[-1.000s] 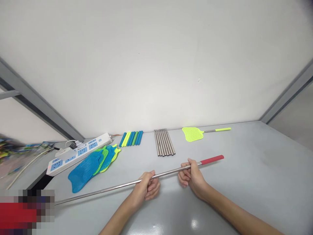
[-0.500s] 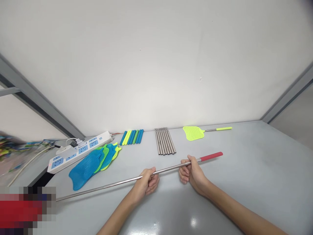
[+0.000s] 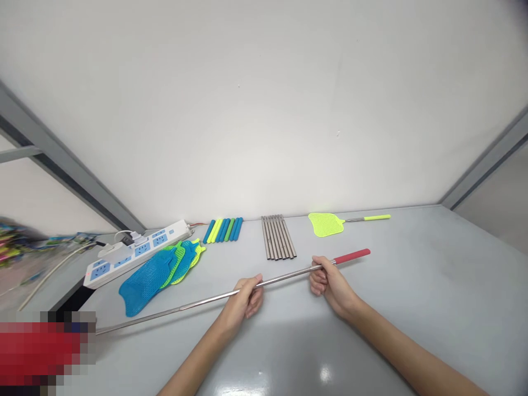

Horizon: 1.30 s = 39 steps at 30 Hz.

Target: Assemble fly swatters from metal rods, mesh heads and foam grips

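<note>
My left hand and right hand are closed around the long metal rod, in the near area. I judge the step is handling it; moving it calls for steady support from both.

White power strip with blue sockets, on grey bench, left of and beyond left-hand fingers; white plug seated in strip. Pale cable farther left of fingers. Multicoloured pile farthest left, too blurred to name. White wall beyond fingers; grey frame bars to both sides.
</note>
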Each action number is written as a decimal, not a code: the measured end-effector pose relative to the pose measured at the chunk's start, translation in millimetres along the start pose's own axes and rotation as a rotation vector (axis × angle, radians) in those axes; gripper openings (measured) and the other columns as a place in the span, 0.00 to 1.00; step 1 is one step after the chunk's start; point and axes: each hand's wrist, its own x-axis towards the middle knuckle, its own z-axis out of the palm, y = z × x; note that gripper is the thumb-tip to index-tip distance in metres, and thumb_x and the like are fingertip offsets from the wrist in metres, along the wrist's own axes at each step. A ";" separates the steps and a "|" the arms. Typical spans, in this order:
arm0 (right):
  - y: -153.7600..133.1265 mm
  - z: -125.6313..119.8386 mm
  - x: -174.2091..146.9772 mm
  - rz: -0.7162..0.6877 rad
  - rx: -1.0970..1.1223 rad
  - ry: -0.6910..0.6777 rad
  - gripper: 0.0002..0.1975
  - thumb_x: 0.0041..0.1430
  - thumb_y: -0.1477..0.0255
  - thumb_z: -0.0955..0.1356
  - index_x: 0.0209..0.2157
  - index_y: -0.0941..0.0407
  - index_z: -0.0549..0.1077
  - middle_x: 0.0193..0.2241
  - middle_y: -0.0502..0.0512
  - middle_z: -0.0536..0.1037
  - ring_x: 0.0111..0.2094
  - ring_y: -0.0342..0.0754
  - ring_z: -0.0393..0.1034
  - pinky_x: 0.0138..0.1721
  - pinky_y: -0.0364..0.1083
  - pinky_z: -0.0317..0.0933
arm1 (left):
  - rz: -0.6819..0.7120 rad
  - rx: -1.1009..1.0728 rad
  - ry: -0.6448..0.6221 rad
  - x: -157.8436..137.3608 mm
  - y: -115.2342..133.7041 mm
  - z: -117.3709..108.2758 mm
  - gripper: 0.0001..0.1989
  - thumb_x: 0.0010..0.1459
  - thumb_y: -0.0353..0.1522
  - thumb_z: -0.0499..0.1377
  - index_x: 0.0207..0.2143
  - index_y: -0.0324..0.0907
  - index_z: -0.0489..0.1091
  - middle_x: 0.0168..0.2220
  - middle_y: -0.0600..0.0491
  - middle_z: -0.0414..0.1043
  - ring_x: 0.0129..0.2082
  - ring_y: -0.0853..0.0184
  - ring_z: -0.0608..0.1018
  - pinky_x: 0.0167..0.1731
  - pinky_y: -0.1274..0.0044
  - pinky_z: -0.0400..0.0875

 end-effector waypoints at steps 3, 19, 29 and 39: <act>-7.1 -6.2 3.7 -0.049 0.019 0.112 0.21 0.45 0.67 0.65 0.13 0.55 0.47 0.11 0.42 0.44 0.13 0.37 0.42 0.16 0.41 0.44 | 0.064 -0.054 0.050 0.9 4.3 -3.3 0.24 0.54 0.41 0.45 0.09 0.41 0.47 0.06 0.62 0.40 0.08 0.77 0.51 0.14 0.79 0.44; -18.3 -17.2 10.3 -0.009 -0.144 -0.135 0.20 0.52 0.62 0.57 0.12 0.56 0.53 0.11 0.45 0.49 0.13 0.39 0.46 0.18 0.43 0.46 | 0.103 -0.165 0.105 3.2 3.0 -10.1 0.21 0.54 0.37 0.48 0.10 0.40 0.49 0.07 0.62 0.43 0.08 0.78 0.50 0.14 0.79 0.45; -12.1 -19.5 6.3 0.053 -0.296 -0.382 0.24 0.55 0.62 0.48 0.11 0.56 0.54 0.08 0.50 0.59 0.12 0.41 0.52 0.19 0.44 0.48 | -0.069 -0.365 -0.008 -3.8 7.1 -12.8 0.21 0.54 0.38 0.47 0.12 0.41 0.49 0.07 0.64 0.41 0.09 0.78 0.46 0.15 0.80 0.49; 0.7 -19.0 5.2 0.022 -0.318 -0.470 0.24 0.55 0.61 0.44 0.12 0.55 0.51 0.11 0.56 0.68 0.12 0.44 0.58 0.18 0.44 0.50 | -0.214 -0.385 -0.074 -12.4 20.0 -16.6 0.20 0.55 0.39 0.45 0.13 0.41 0.48 0.07 0.64 0.40 0.09 0.79 0.43 0.15 0.80 0.49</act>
